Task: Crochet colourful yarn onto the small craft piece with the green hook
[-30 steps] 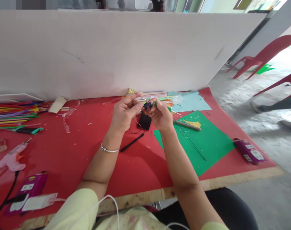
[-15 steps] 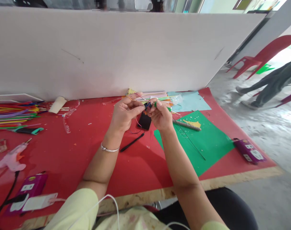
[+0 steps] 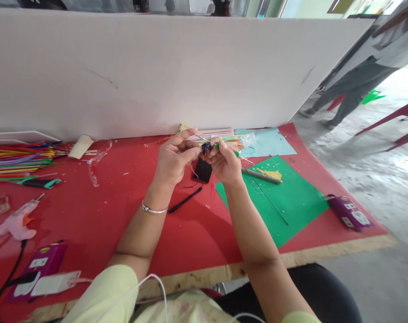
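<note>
A small dark-blue bundle (image 3: 206,147) is held up above the red counter (image 3: 123,233) — the right hand (image 3: 226,161) grips it, the left hand (image 3: 174,157) pinches its edge, both nearly unchanged from before. Behind it lies a black, phone-like slab (image 3: 203,170). Far right, a walking person (image 3: 353,85) has moved leftward, now covering most of a red chair (image 3: 336,102).

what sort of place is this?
Likely a craft workshop or classroom: a red-covered table with a bundle of thin coloured stems, what looks like a pink glue gun, and a green sheet.
</note>
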### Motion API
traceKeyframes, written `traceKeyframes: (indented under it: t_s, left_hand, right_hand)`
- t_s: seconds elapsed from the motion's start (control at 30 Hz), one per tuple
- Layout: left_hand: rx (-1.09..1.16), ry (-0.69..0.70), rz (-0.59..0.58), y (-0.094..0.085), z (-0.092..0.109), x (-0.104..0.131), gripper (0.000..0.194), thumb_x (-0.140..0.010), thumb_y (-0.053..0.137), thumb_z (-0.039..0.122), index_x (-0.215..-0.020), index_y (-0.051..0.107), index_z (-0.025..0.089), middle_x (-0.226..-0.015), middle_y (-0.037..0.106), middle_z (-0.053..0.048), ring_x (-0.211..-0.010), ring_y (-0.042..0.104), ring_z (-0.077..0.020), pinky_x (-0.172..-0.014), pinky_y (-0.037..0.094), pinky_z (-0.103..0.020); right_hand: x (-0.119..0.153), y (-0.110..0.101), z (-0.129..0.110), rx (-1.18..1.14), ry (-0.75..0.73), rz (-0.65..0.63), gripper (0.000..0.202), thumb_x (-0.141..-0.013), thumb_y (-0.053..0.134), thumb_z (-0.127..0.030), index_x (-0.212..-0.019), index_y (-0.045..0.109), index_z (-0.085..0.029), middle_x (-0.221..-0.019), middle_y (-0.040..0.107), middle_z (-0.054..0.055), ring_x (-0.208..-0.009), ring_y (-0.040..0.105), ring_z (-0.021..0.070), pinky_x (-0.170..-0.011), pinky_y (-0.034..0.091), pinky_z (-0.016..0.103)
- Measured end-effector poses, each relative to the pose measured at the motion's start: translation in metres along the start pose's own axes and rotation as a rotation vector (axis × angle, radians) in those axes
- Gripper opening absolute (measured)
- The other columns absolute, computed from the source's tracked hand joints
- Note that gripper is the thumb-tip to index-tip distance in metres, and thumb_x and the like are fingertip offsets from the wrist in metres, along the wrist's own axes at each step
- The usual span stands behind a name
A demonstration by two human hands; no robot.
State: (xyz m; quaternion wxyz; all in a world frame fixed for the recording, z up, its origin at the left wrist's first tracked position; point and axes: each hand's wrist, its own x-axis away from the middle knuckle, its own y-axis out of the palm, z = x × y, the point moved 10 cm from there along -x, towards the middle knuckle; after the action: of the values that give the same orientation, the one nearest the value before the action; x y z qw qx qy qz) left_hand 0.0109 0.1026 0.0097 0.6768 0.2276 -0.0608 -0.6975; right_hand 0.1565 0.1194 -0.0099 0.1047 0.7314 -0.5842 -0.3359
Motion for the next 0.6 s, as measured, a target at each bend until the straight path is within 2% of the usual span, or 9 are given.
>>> traceKeyframes:
  t_s: [0.1, 0.2, 0.33, 0.43, 0.6]
  left_hand:
    - [-0.012, 0.002, -0.010, -0.001, 0.001, 0.000, 0.051, -0.063, 0.090, 0.013, -0.113, 0.084, 0.022, -0.077, 0.078, 0.001, -0.052, 0.050, -0.0051, -0.045, 0.028, -0.020]
    - [-0.033, -0.009, -0.021, -0.002, 0.002, 0.000, 0.051, -0.062, 0.089, 0.011, -0.111, 0.084, 0.022, -0.077, 0.077, 0.002, -0.053, 0.051, -0.0050, -0.045, 0.029, -0.020]
    - [-0.057, -0.092, -0.092, 0.001, -0.002, 0.001, 0.048, -0.059, 0.089, 0.011, -0.105, 0.086, 0.021, -0.075, 0.075, 0.001, -0.052, 0.047, -0.0045, -0.045, 0.026, -0.020]
    - [-0.068, -0.168, -0.166, 0.005, -0.007, 0.003, 0.045, -0.059, 0.089, 0.011, -0.103, 0.086, 0.021, -0.073, 0.073, 0.001, -0.052, 0.046, -0.0050, -0.044, 0.024, -0.021]
    - [-0.072, -0.209, -0.226, 0.009, -0.008, 0.005, 0.042, -0.059, 0.087, 0.009, -0.099, 0.088, 0.020, -0.072, 0.071, 0.000, -0.056, 0.051, -0.0068, -0.045, 0.026, -0.020]
  right_hand:
    - [-0.001, -0.002, 0.000, 0.009, -0.003, -0.039, 0.040, -0.085, 0.086, -0.061, -0.086, 0.079, -0.022, -0.068, 0.064, -0.002, -0.059, 0.058, 0.0107, -0.053, 0.049, 0.024]
    - [-0.001, -0.004, -0.004, 0.047, -0.012, -0.089, 0.043, -0.085, 0.087, -0.061, -0.074, 0.078, -0.020, -0.076, 0.069, 0.001, -0.059, 0.060, 0.0099, -0.054, 0.051, 0.024]
    - [0.000, -0.004, -0.011, 0.106, -0.006, -0.198, 0.045, -0.087, 0.086, -0.058, -0.066, 0.080, -0.018, -0.086, 0.072, 0.004, -0.061, 0.063, 0.0098, -0.054, 0.055, 0.025]
    - [0.001, -0.005, -0.013, 0.144, -0.004, -0.276, 0.042, -0.090, 0.084, -0.053, -0.067, 0.083, -0.019, -0.084, 0.072, 0.005, -0.061, 0.065, 0.0110, -0.052, 0.054, 0.024]
    - [0.002, -0.004, -0.013, 0.146, 0.000, -0.355, 0.041, -0.090, 0.084, -0.052, -0.068, 0.085, -0.018, -0.082, 0.076, 0.006, -0.057, 0.066, 0.0115, -0.051, 0.056, 0.025]
